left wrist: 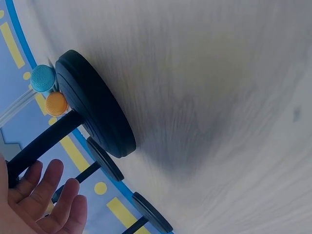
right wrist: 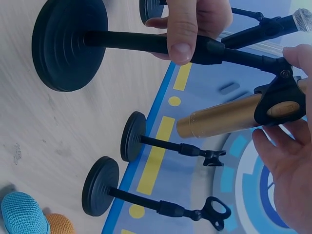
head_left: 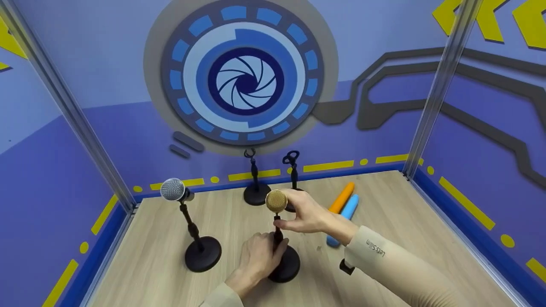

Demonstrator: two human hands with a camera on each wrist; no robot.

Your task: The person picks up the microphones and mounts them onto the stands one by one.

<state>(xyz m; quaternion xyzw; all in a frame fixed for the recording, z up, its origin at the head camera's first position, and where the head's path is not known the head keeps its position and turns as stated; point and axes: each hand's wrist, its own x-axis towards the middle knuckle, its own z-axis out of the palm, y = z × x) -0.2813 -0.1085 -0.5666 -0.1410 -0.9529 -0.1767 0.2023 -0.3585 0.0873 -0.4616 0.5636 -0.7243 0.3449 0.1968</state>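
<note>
A gold microphone sits in the clip of a black desk microphone stand, its mesh head towards me. My left hand grips the stand's pole just above the round base, with the thumb laid along the pole in the right wrist view. Higher up, my right hand holds the microphone at the clip. Its thumb is by the clip joint and its fingers lie behind the gold body. The base stands on the wooden table.
On the left a silver-headed microphone rests in another stand. Two stands without microphones, one left of the other, are at the back wall. Right of them lie an orange microphone and a blue microphone. Panels surround the table.
</note>
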